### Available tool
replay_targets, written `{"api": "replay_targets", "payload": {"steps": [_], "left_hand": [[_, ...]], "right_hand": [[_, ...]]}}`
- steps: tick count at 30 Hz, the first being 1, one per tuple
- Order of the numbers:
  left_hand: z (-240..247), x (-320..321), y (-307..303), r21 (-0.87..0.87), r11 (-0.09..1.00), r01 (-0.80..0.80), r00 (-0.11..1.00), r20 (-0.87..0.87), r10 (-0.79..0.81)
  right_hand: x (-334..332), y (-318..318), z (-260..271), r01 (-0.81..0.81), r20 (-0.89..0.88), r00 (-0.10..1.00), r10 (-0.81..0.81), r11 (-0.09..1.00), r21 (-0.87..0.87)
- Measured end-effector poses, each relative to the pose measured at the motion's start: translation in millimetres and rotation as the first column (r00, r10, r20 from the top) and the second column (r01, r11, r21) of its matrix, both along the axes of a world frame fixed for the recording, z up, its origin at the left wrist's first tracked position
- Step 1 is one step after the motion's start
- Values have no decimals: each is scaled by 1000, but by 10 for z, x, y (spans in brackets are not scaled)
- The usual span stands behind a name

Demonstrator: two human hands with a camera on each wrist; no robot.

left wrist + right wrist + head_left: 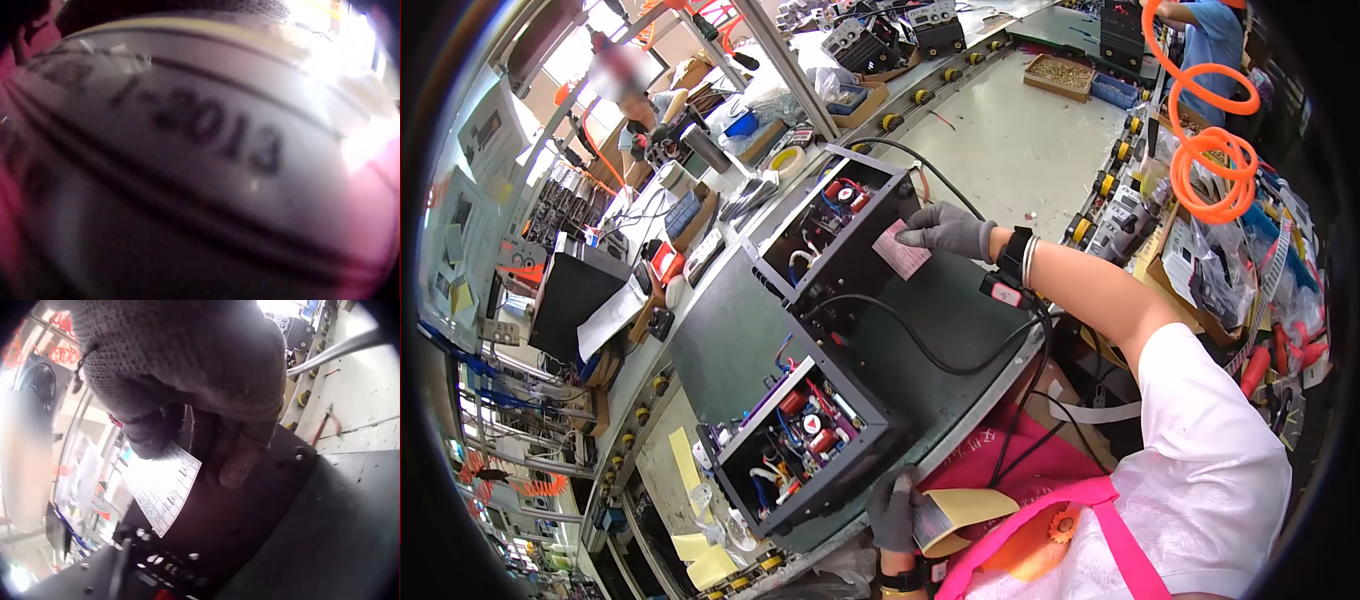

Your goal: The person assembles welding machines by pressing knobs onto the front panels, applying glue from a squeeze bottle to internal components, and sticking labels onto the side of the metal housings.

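Observation:
My gloved right hand (952, 232) pinches a small printed label (900, 252) between thumb and fingers, against the dark side panel of an open-topped black metal case (845, 272). In the right wrist view the label (164, 487) hangs from the fingertips, its far edge free, close to the panel. Circuit parts and wires show inside this case. Low by the apron, my gloved left hand (892, 508) grips a yellow-backed sheet of labels (970, 512). The left wrist view is filled by the blurred printed sheet (200, 156), with "1-2013" readable on it.
A second open case (855, 452) full of wiring stands nearer on the dark green mat (725, 330). A black cable (920, 345) loops across the mat. A coiled orange hose (1215, 170) hangs at right. Other people work beyond the bench.

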State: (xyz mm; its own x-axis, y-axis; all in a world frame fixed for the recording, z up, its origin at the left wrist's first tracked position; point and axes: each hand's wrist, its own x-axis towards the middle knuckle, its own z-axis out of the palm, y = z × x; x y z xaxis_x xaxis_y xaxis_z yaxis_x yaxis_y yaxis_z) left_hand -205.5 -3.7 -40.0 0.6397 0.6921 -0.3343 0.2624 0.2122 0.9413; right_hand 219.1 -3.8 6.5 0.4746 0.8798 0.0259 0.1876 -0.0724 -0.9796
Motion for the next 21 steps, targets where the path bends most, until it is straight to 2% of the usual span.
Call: {"api": "replay_targets", "payload": {"steps": [6,10,14,21], "left_hand": [[-7,63,-24,9,998,-65,997,-32,66],[-21,45,-18,37,998,-45,997,-63,47],[41,102,-41,43,997,-59,995,-83,62],[30,98,-45,-6,996,-88,992,-88,88]], "right_hand": [[84,149,-136,32,153,988,-19,996,-84],[180,228,-228,-22,59,998,26,998,-59],[174,230,-205,-6,58,998,6,1000,5],[185,218,-202,19,57,998,-17,1000,-21]]}}
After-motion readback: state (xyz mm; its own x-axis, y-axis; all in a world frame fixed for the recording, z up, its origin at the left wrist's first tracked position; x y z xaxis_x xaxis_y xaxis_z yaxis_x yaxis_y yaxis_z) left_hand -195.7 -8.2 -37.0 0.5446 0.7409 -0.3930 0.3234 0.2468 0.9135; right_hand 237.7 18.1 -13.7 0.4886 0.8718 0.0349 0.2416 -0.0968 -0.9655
